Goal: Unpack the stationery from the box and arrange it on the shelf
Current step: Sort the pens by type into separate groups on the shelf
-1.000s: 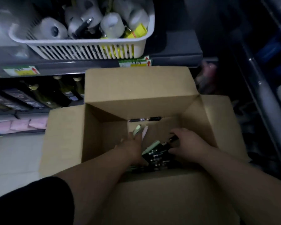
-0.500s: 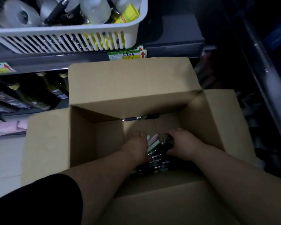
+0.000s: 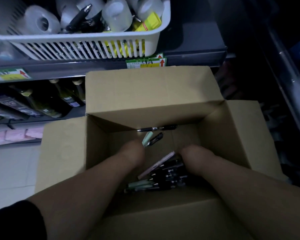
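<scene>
An open cardboard box (image 3: 163,94) stands in front of the shelf (image 3: 194,54), and both my hands are down inside it. My left hand (image 3: 133,151) is curled, with a green pen (image 3: 146,138) and a black pen (image 3: 156,138) sticking out past its knuckles. My right hand (image 3: 194,155) sits on the upper end of a pile of pens (image 3: 164,176), mostly black, with green and pale ones among them. Its fingers are folded under and hidden. One more black pen (image 3: 156,128) lies along the box's far wall.
A white slotted basket (image 3: 87,49) on the shelf above holds tape rolls, pens and yellow packs. Bottles (image 3: 66,96) stand on the lower shelf to the left. Pale floor tiles (image 3: 12,168) lie left of the box. A dark rack (image 3: 284,66) runs along the right.
My hands have drawn apart. The left one has lifted away from the pile with the green and black pens, and more of the pile now shows between my forearms.
</scene>
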Available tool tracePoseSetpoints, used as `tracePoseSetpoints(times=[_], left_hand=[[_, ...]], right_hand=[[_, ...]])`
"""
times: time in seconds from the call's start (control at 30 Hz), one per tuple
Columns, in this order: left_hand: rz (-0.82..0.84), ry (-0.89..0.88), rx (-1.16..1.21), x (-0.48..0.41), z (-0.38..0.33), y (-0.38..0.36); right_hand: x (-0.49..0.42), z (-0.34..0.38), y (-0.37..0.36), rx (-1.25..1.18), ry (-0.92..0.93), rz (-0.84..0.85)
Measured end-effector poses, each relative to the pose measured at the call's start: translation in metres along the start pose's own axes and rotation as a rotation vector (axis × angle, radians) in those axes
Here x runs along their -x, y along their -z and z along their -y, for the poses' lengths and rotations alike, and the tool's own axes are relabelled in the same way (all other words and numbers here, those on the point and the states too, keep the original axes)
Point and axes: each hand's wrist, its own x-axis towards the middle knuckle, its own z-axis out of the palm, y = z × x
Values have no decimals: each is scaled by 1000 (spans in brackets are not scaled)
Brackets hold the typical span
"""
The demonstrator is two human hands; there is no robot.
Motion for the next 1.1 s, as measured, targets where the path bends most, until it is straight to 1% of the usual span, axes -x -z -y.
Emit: tracePoseSetpoints(times=[0.1,0.17,0.27,0.3,0.37,0.4,0.47,0.53,0.63,0.73,0.8,0.9,1.1], left_hand=[[4,-6,36,6,6,1],[35,-8,45,9,9,-1],[31,-2,76,11,13,-1],[22,4,91,10,14,1],[-3,4,108,9,14,6],[-15,0,118,9,14,8],[-25,5,144,8,14,11],[-28,5,138,7,14,12],[-16,12,145,3,12,11],[-18,13,155,1,12,11],[-14,11,167,-1,12,10],[-5,27,201,-4,13,11],[28,43,282,-2,12,11]], right_hand=[[-1,8,1,148,30,28],[0,11,4,215,56,1],[0,16,7,181,88,-171],[0,18,8,165,119,-236],[-3,23,10,158,200,-311],[-5,27,12,170,247,-321],[-9,36,14,187,317,-288],[-12,44,13,190,330,-229],[-13,45,8,231,306,-143],[-15,39,8,241,241,-146],[-19,31,11,193,165,-158],[-22,18,16,99,60,-109],[-8,9,24,-104,-67,-73]])
